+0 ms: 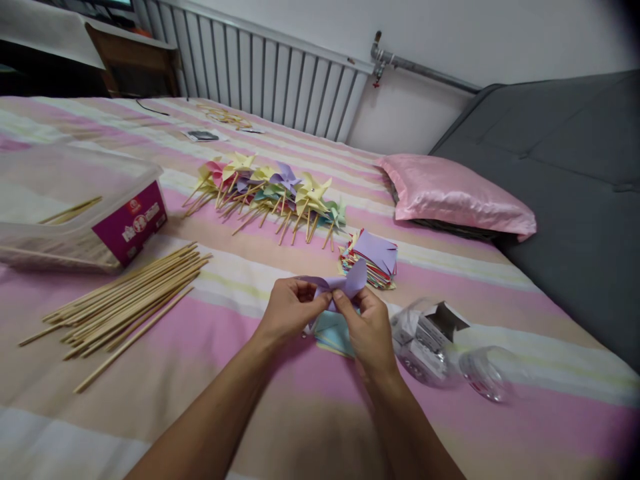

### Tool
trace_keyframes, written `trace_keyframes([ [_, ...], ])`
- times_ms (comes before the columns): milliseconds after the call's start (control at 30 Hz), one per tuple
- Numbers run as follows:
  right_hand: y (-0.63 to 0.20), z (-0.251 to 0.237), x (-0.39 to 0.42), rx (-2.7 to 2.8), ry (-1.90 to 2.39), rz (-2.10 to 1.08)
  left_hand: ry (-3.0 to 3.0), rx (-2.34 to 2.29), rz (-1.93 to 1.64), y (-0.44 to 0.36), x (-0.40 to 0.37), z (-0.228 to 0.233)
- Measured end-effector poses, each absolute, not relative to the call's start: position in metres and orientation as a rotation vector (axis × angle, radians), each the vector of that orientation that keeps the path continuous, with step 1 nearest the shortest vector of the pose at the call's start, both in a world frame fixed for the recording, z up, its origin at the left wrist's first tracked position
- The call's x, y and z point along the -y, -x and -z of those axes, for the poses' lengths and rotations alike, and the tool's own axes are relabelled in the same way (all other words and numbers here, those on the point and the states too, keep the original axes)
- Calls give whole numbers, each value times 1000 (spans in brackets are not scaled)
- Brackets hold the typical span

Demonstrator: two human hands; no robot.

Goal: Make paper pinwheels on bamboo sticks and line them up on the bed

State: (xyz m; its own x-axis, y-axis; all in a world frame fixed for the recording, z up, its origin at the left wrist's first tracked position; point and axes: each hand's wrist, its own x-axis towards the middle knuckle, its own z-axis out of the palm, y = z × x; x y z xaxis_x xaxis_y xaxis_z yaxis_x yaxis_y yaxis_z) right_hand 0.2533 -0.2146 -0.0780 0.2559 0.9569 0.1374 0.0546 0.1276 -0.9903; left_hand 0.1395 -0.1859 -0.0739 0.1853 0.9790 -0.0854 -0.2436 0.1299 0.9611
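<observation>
Between my two hands is a purple sheet of paper (355, 279), partly folded, its corners curling up. My left hand (294, 305) pinches it from the left with thumb and fingers. From the right, my right hand (367, 327) grips it, the two thumbs nearly touching at the middle. Below the hands lie light blue and yellow paper pieces (334, 335), partly covered. Just beyond is a stack of cut paper squares (376, 253) with a purple one on top. Finished paper pinwheels (285, 179) on sticks lie in a row farther back.
Thin wooden sticks (133, 300) lie at left beside a clear plastic box (80, 157) with a purple label. At right are a clear jar holding a small box (425, 337) and a clear lid (484, 373). A pink pillow (460, 190) rests by the grey headboard (560, 173).
</observation>
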Motion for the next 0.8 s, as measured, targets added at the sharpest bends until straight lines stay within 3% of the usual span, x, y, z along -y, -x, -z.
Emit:
trace_keyframes([
  [600, -267, 76, 216, 1153, 1304, -1020, -1329, -871, -946, -110, 181, 66],
  [700, -263, 75, 217, 1069, 1285, -1077, -1431, -1142, -1049, -83, 179, 49],
  [800, -260, 75, 219, 1016, 1254, -1144, -1527, -1848, -1135, -48, 180, 31],
])
